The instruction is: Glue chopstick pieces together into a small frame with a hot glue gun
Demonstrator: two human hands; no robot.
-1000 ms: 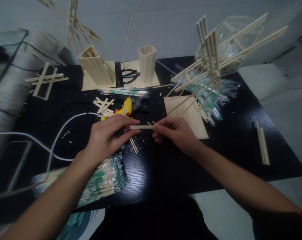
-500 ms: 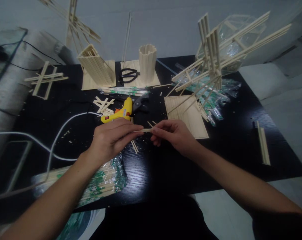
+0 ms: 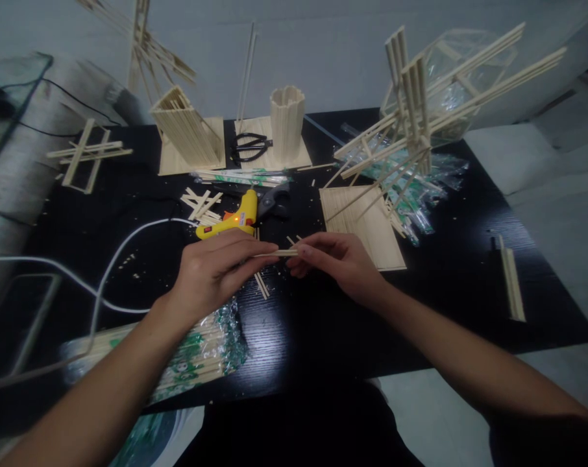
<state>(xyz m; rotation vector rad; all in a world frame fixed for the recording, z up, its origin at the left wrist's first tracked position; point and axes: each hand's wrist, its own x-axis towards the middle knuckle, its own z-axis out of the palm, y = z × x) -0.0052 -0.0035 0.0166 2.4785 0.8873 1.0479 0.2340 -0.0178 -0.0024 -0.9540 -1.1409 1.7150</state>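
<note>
Between my two hands, above the table, a short pair of thin wooden sticks (image 3: 287, 253) lies level, side by side. My left hand (image 3: 219, 264) pinches their left end between thumb and fingers. At the right end, the thumb and fingertips of my right hand (image 3: 337, 261) close on the same sticks; the held ends are covered. Just beyond my left hand rests a yellow glue gun (image 3: 228, 224) with a small light glowing on it. Loose sticks (image 3: 261, 285) lie on the table beneath my hands.
The black table (image 3: 318, 331) bears a round stick holder (image 3: 287, 123), a square stick holder (image 3: 187, 133), black scissors (image 3: 250, 148) and a windmill-like stick model (image 3: 415, 123). Bagged chopsticks (image 3: 196, 363) lie under my left forearm. A white cable (image 3: 123, 250) loops at the left.
My right fingers have shifted slightly along the sticks, with the fingertips curling further beneath them. My left hand is nearly still.
</note>
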